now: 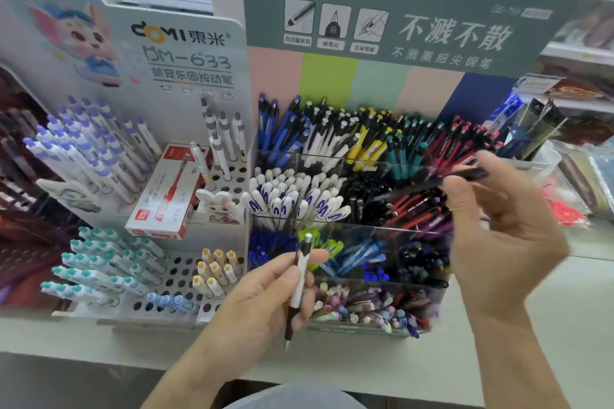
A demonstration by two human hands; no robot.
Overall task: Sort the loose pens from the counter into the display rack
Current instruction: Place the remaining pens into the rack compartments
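Two pens left that you can see — your left hand [265, 295] grips a white-and-black pen [299, 285], your right hand [491, 219] pinches a dark pen [465, 174] (blurred) over the rack [365, 229].

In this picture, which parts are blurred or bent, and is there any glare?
Head view: the dark pen in the right hand is smeared by motion; the white pen in the left hand is sharper; the wide lens curves the edges; no strong glare.
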